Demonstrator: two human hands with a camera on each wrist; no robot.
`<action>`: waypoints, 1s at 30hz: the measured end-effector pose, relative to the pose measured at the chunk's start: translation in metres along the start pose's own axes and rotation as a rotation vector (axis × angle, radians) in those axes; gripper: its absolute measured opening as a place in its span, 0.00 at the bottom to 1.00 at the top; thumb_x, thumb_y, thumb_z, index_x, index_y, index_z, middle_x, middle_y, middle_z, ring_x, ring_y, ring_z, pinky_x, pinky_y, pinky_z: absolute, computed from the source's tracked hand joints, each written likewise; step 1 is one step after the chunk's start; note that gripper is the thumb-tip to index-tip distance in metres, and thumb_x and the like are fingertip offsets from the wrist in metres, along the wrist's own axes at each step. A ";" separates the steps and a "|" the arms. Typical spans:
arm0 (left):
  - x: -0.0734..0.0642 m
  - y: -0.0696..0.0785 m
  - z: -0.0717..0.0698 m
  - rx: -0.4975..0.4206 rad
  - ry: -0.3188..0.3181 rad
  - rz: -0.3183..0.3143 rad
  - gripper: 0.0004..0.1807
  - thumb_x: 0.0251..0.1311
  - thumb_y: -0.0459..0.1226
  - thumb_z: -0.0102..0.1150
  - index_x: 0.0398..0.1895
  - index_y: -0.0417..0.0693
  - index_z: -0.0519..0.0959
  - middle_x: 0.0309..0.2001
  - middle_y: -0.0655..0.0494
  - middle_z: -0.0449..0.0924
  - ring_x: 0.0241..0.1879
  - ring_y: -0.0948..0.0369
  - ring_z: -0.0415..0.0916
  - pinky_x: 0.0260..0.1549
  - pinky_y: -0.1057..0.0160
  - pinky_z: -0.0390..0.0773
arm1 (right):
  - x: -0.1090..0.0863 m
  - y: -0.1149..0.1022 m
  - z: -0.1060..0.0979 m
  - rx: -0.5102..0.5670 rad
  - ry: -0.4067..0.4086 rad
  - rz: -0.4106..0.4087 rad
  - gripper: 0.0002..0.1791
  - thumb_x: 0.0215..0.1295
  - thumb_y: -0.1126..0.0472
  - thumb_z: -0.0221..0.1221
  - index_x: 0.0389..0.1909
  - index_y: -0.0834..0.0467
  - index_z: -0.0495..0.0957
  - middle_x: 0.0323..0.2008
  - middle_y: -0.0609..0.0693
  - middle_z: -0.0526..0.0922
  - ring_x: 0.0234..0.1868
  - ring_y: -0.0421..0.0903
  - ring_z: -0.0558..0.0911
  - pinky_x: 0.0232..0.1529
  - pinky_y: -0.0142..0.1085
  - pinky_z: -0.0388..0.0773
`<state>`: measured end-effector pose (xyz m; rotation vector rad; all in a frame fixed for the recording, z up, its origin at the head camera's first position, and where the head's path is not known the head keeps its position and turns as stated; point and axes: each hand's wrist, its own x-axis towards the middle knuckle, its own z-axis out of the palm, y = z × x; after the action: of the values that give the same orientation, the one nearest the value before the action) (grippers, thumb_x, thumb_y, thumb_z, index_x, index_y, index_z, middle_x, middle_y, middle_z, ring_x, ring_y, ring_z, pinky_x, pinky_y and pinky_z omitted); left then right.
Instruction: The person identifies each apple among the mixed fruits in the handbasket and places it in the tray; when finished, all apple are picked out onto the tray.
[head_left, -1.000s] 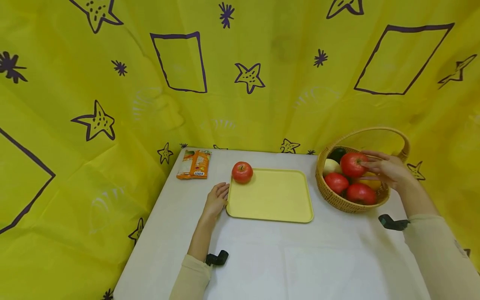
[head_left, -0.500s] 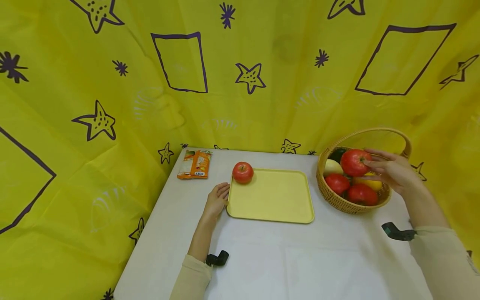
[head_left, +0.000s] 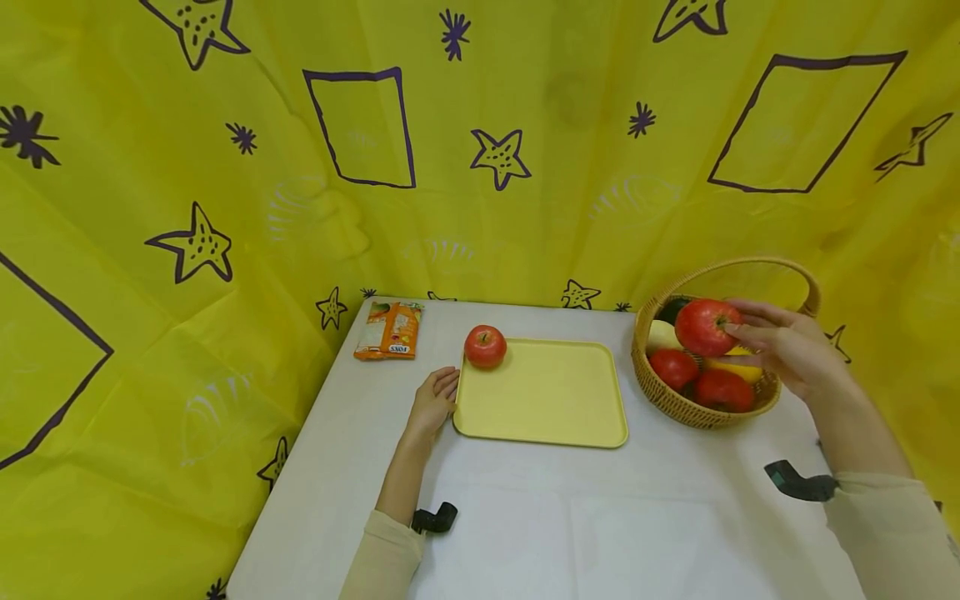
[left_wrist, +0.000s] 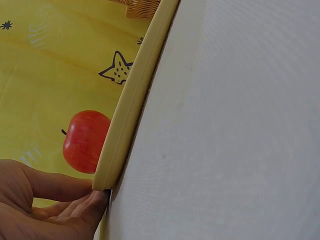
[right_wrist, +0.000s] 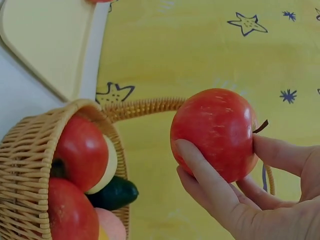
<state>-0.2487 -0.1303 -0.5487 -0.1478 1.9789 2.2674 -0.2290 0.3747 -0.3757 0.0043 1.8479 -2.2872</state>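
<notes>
My right hand (head_left: 798,350) grips a red apple (right_wrist: 215,132) between thumb and fingers, its stem beside the thumb. In the head view that apple overlaps the wicker basket (head_left: 678,407); the right wrist view shows it apart from the fruit inside. Two more red apples (right_wrist: 80,152) lie in the basket. My left hand (head_left: 432,400) pinches the left edge of a pale yellow tray (head_left: 543,396), thumb above and fingers below in the left wrist view. Another red apple (head_left: 485,347) sits on the tray's back left corner.
Also in the basket are a dark green fruit or vegetable (right_wrist: 116,194), a pale round one (head_left: 663,335) and a yellow one (head_left: 742,365). The basket's tall handle (head_left: 750,260) arches behind the right hand. An orange snack packet (head_left: 388,331) lies at the table's back left, before a yellow curtain (head_left: 450,217).
The right hand's apple has risen a little toward the camera, uncovering more of the yellow fruit beneath. The right forearm has shifted rightward. The left hand and tray stay put.
</notes>
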 end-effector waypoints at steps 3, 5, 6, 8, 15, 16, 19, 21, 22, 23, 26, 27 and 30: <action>0.000 -0.001 0.001 -0.001 0.002 -0.006 0.45 0.48 0.06 0.35 0.76 0.30 0.61 0.75 0.31 0.63 0.77 0.42 0.60 0.76 0.53 0.65 | -0.006 -0.001 0.005 -0.022 -0.002 -0.008 0.21 0.74 0.74 0.54 0.54 0.48 0.86 0.49 0.42 0.84 0.45 0.43 0.88 0.41 0.43 0.91; 0.000 -0.002 0.001 -0.003 0.003 -0.006 0.45 0.48 0.06 0.35 0.76 0.29 0.61 0.75 0.31 0.63 0.77 0.42 0.60 0.76 0.53 0.65 | -0.010 -0.001 0.008 -0.041 -0.003 -0.012 0.21 0.75 0.73 0.54 0.54 0.47 0.86 0.49 0.41 0.85 0.45 0.43 0.88 0.42 0.41 0.91; 0.000 -0.002 0.001 -0.003 0.001 -0.003 0.45 0.48 0.06 0.35 0.76 0.29 0.60 0.74 0.30 0.63 0.77 0.42 0.60 0.76 0.53 0.65 | -0.012 -0.002 0.010 -0.050 -0.006 -0.015 0.21 0.75 0.73 0.54 0.54 0.46 0.86 0.50 0.40 0.85 0.45 0.42 0.87 0.42 0.40 0.91; 0.001 -0.003 0.000 -0.007 -0.002 -0.003 0.45 0.47 0.06 0.34 0.75 0.29 0.60 0.74 0.30 0.63 0.77 0.41 0.60 0.76 0.52 0.65 | -0.014 -0.002 0.014 -0.072 -0.012 -0.025 0.22 0.76 0.72 0.54 0.55 0.46 0.86 0.50 0.39 0.85 0.45 0.42 0.87 0.41 0.38 0.91; 0.001 -0.003 -0.001 -0.008 0.004 -0.001 0.45 0.46 0.06 0.35 0.75 0.28 0.60 0.74 0.30 0.63 0.77 0.41 0.60 0.76 0.51 0.64 | -0.014 -0.001 0.036 -0.152 -0.042 -0.051 0.20 0.76 0.69 0.56 0.60 0.47 0.83 0.54 0.38 0.82 0.48 0.39 0.84 0.42 0.40 0.92; 0.001 -0.003 -0.001 -0.008 0.006 0.000 0.46 0.46 0.06 0.35 0.75 0.29 0.61 0.74 0.30 0.63 0.77 0.41 0.60 0.76 0.52 0.64 | -0.012 -0.001 0.039 -0.161 -0.048 -0.051 0.20 0.76 0.69 0.56 0.61 0.48 0.83 0.56 0.38 0.81 0.49 0.39 0.84 0.43 0.39 0.91; 0.002 -0.003 -0.001 -0.010 0.003 -0.002 0.46 0.46 0.07 0.35 0.75 0.29 0.61 0.74 0.30 0.63 0.77 0.41 0.60 0.76 0.52 0.64 | -0.008 0.000 0.049 -0.165 -0.068 -0.051 0.20 0.76 0.69 0.56 0.63 0.49 0.82 0.58 0.40 0.78 0.50 0.40 0.82 0.45 0.40 0.91; 0.002 -0.004 -0.002 -0.008 0.002 -0.002 0.46 0.45 0.06 0.35 0.75 0.29 0.61 0.74 0.30 0.63 0.76 0.41 0.60 0.76 0.52 0.64 | -0.005 0.001 0.056 -0.154 -0.087 -0.054 0.21 0.76 0.70 0.56 0.63 0.50 0.81 0.58 0.42 0.78 0.50 0.41 0.82 0.45 0.41 0.91; 0.002 -0.004 -0.002 -0.006 0.002 -0.002 0.46 0.45 0.06 0.34 0.75 0.28 0.61 0.74 0.29 0.63 0.76 0.41 0.60 0.76 0.52 0.64 | -0.003 0.001 0.060 -0.144 -0.096 -0.056 0.21 0.75 0.71 0.56 0.63 0.51 0.82 0.58 0.43 0.78 0.50 0.42 0.82 0.46 0.41 0.91; 0.002 -0.004 -0.002 -0.006 0.003 -0.004 0.46 0.45 0.06 0.34 0.75 0.28 0.61 0.74 0.30 0.63 0.76 0.41 0.60 0.76 0.52 0.65 | -0.002 0.001 0.063 -0.135 -0.101 -0.057 0.21 0.75 0.71 0.56 0.62 0.51 0.82 0.57 0.42 0.79 0.50 0.42 0.82 0.45 0.41 0.91; 0.003 -0.005 -0.002 -0.008 0.002 0.004 0.46 0.45 0.06 0.33 0.75 0.27 0.60 0.74 0.29 0.63 0.76 0.40 0.60 0.76 0.51 0.64 | 0.001 0.000 0.073 -0.128 -0.104 -0.052 0.20 0.74 0.71 0.57 0.61 0.51 0.82 0.56 0.43 0.81 0.49 0.43 0.84 0.45 0.40 0.91; 0.003 -0.005 -0.002 -0.010 0.002 0.004 0.46 0.45 0.06 0.33 0.75 0.27 0.60 0.74 0.29 0.63 0.76 0.41 0.60 0.76 0.52 0.64 | 0.003 0.000 0.076 -0.128 -0.102 -0.048 0.20 0.74 0.71 0.58 0.61 0.51 0.82 0.57 0.43 0.81 0.49 0.43 0.84 0.45 0.40 0.91; 0.003 -0.004 -0.001 -0.012 0.003 0.009 0.46 0.45 0.06 0.33 0.75 0.28 0.60 0.74 0.29 0.63 0.76 0.41 0.60 0.77 0.52 0.64 | 0.009 0.001 0.085 -0.150 -0.088 -0.025 0.22 0.73 0.69 0.60 0.65 0.54 0.78 0.60 0.46 0.76 0.50 0.44 0.85 0.47 0.43 0.90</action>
<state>-0.2507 -0.1311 -0.5534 -0.1441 1.9716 2.2864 -0.2273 0.2904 -0.3597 -0.1407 1.9787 -2.1225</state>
